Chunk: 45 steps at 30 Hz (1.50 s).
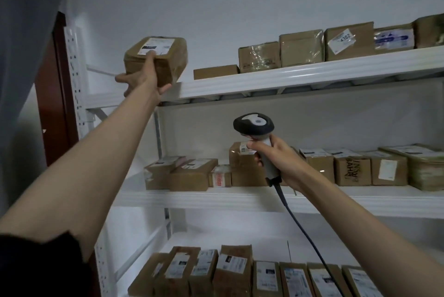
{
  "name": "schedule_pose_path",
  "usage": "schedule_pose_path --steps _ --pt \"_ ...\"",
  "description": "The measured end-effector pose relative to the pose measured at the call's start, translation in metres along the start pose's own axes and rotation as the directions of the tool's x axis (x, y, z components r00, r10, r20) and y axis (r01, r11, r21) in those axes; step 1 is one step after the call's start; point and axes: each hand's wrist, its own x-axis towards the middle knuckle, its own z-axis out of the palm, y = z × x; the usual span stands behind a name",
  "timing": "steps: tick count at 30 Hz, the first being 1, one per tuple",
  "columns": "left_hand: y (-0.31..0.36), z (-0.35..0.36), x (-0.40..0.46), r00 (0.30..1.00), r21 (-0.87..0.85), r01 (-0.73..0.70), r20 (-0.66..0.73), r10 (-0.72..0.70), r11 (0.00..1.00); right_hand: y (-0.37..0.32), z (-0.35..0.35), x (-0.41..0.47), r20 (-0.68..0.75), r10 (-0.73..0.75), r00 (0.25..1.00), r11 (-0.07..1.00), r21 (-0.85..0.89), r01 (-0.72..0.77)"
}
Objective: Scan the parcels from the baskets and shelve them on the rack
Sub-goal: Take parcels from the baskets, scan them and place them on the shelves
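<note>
While the right hand [271, 159] grips the scanner [255, 128], the left hand [144, 77] clutches a parcel [156, 58] at the top shelf [288, 77] edge. Looks like shelving time; it needs sliding into that empty left spot.

A parcel storeroom or courier pickup point: a white metal rack [288, 80] against a plain wall carries rows of labelled cardboard parcels [302, 47] on three shelves, and a hand [276, 159] grips a corded barcode scanner [254, 126] near the middle shelf
</note>
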Motion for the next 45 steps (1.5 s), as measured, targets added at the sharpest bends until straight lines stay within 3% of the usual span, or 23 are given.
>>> schedule_pose_path --steps 6,10,13,16,22,31,36,42,45 --pt "0.0 0.023 0.02 0.998 0.039 0.025 0.052 -0.027 0.999 0.008 0.006 0.0 0.008 0.002 1.0 1.0 -0.009 -0.002" --pt "0.006 0.038 0.038 0.997 0.244 -0.006 0.073 -0.012 0.97 0.012 0.008 -0.001 0.023 -0.001 1.0 1.0 -0.014 0.001" --pt "0.006 0.046 0.051 0.989 0.425 -0.097 0.141 0.04 0.9 0.012 0.008 -0.002 0.011 -0.006 1.0 1.0 0.008 0.006" --pt "-0.003 0.05 0.056 0.987 0.615 -0.158 0.124 0.104 0.773 0.011 0.006 -0.005 0.002 -0.017 1.0 1.0 0.002 0.017" --pt "-0.025 0.047 0.057 0.975 0.768 -0.211 0.117 0.191 0.605 0.005 -0.001 -0.011 -0.03 -0.017 0.999 1.0 -0.007 0.017" --pt "-0.042 0.035 0.057 0.96 0.832 -0.279 0.239 0.143 0.479 -0.003 -0.005 -0.02 -0.082 -0.013 0.997 0.999 -0.031 0.011" --pt "-0.046 0.019 0.05 0.919 0.78 -0.386 0.369 0.137 0.492 -0.005 0.0 -0.03 -0.067 -0.022 0.998 0.999 -0.026 0.021" --pt "-0.067 -0.004 0.008 0.874 0.689 -0.485 0.403 0.271 0.538 -0.005 0.005 -0.052 -0.037 0.004 0.999 1.0 -0.022 -0.005" --pt "-0.086 -0.018 -0.029 0.85 0.655 -0.517 0.472 0.236 0.551 0.002 0.009 -0.069 -0.024 0.034 0.999 0.999 0.011 -0.034"
